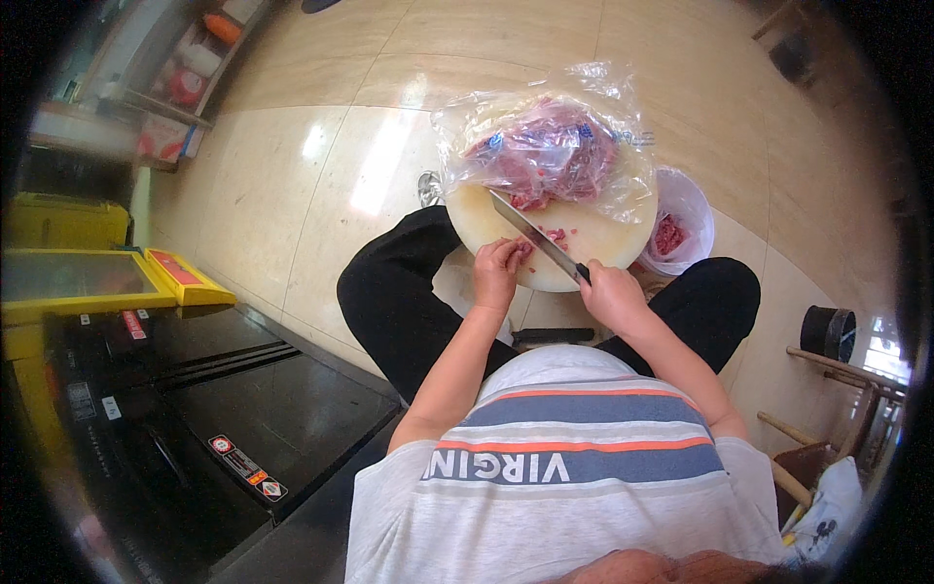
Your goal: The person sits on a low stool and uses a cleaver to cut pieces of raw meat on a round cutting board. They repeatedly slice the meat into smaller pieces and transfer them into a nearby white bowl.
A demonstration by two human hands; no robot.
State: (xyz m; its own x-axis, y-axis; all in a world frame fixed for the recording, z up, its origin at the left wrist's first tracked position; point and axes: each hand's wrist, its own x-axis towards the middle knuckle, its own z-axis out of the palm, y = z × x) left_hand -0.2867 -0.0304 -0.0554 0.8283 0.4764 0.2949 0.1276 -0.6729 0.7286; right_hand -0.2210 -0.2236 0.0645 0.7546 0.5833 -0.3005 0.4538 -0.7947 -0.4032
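Note:
Between my knees stands a round pale cutting board (477, 224). My right hand (611, 295) grips the black handle of a kitchen knife (538, 236), whose blade slants up and left across the board. At the board's near left edge my left hand (498, 268) has its fingers bent together on a small piece of raw meat (525, 248), just left of the blade. Small bits of cut meat (556, 236) lie beyond the blade. On the far half rests a large chunk of raw meat (555, 146), partly covered by a clear plastic bag (467, 117).
A white bucket (693, 195) with chopped meat inside stands close to the board's right side. Black cabinets (224, 380) and a yellow-framed case (88, 277) fill the left. A wooden chair (846, 389) is at the lower right. Tiled floor (321, 195) surrounds the board.

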